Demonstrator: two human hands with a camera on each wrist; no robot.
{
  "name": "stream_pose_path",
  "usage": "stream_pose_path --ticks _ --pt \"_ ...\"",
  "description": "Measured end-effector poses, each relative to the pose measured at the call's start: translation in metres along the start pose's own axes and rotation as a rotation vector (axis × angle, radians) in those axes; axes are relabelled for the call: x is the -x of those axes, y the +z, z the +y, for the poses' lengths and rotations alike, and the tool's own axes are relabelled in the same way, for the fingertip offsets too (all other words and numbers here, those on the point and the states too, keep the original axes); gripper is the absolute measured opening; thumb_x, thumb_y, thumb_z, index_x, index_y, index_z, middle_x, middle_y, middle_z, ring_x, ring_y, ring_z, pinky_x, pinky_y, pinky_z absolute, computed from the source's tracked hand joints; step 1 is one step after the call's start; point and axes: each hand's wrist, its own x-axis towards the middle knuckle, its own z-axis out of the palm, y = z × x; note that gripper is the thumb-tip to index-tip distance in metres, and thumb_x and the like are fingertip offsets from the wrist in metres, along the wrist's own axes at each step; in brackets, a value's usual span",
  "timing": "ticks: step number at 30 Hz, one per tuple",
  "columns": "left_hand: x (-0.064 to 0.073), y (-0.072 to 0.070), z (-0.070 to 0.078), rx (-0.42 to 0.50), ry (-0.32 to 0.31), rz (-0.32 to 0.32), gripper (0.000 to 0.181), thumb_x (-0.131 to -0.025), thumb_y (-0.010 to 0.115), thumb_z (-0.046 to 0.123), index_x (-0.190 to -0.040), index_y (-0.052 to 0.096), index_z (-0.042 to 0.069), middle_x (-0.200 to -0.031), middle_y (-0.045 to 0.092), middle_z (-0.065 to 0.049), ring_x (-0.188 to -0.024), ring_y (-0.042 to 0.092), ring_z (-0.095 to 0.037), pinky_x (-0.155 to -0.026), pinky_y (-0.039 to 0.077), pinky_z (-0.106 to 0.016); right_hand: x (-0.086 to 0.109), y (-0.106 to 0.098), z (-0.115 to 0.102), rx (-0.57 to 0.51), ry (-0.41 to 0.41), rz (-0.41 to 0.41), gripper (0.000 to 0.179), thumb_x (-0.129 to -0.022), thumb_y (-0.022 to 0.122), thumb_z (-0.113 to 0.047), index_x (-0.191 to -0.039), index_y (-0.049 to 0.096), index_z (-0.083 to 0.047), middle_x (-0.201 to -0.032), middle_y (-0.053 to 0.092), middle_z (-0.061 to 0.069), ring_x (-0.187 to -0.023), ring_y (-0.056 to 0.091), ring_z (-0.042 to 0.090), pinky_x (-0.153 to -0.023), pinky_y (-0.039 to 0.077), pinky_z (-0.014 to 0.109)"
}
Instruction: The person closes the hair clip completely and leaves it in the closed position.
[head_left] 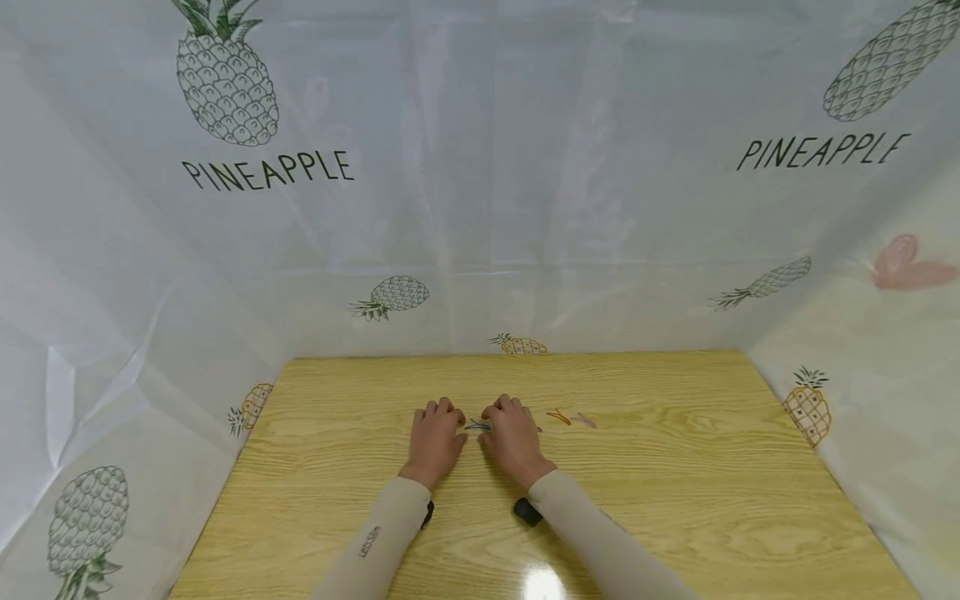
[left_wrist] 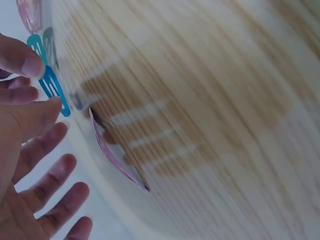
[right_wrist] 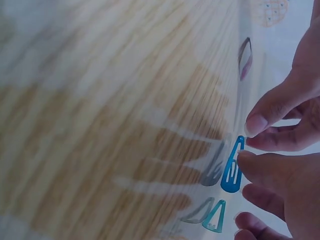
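Between my two hands is a blue snap hair clip (head_left: pixel 477 426), its narrow end toward the left. My left hand (head_left: pixel 435 437) has its thumb and index fingertips at that narrow end, the other fingers spread in the left wrist view. From the opposite side, my right hand (head_left: pixel 513 433) pinches the same clip (right_wrist: pixel 231 172), thumb against it. A teal hair clip (right_wrist: pixel 215 217) stands on the table just right of the blue one, hidden by the right hand in the head view. Near the left hand lies a bent pink-purple hair clip (left_wrist: pixel 112 160).
An orange hair clip (head_left: pixel 558 416) and a pink hair clip (head_left: pixel 583 421) lie right of the right hand on the wooden table (head_left: pixel 675 483). White pineapple-printed sheeting (head_left: pixel 480 208) rises behind the table and along its sides. Black wrist devices (head_left: pixel 527 511) sit under the sleeves.
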Motion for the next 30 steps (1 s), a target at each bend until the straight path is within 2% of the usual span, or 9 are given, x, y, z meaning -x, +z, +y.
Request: stream_pose_path --ticks 7,16,23,30 --pt "-0.005 0.001 0.007 -0.025 -0.038 -0.028 0.016 -0.092 0.085 0.018 -0.102 0.077 0.009 -0.109 0.061 -0.007 -0.103 0.056 -0.03 -0.094 0.047 -0.05 -0.004 0.001 -0.001 0.014 0.013 -0.042 0.023 -0.088 0.089 -0.02 -0.106 0.08 -0.011 -0.103 0.06 0.006 -0.093 0.057 0.025 -0.086 0.051 0.043" --pt "-0.01 0.006 0.013 -0.061 -0.049 -0.03 0.011 -0.092 0.084 0.016 -0.097 0.076 0.012 -0.104 0.061 -0.005 -0.099 0.055 -0.027 -0.091 0.047 -0.047 -0.007 0.006 -0.002 0.049 0.004 -0.031 0.014 -0.088 0.089 -0.019 -0.089 0.076 -0.013 -0.098 0.059 0.005 -0.091 0.054 0.024 -0.084 0.05 0.043" --pt "-0.014 0.011 0.017 -0.08 -0.044 -0.006 0.006 -0.093 0.083 0.013 -0.089 0.078 0.013 -0.101 0.06 -0.003 -0.093 0.053 -0.025 -0.088 0.047 -0.044 -0.009 0.007 -0.001 0.124 -0.011 -0.013 0.016 -0.092 0.084 -0.015 -0.081 0.073 -0.015 -0.094 0.059 0.004 -0.088 0.054 0.023 -0.082 0.05 0.041" --pt "-0.005 0.009 0.016 -0.094 -0.027 0.079 0.007 -0.093 0.084 0.019 -0.091 0.078 0.016 -0.104 0.065 -0.002 -0.096 0.059 -0.024 -0.087 0.051 -0.043 -0.007 0.002 -0.002 0.062 -0.008 -0.006 0.014 -0.093 0.083 -0.011 -0.082 0.076 -0.015 -0.094 0.06 0.003 -0.089 0.055 0.023 -0.082 0.05 0.041"
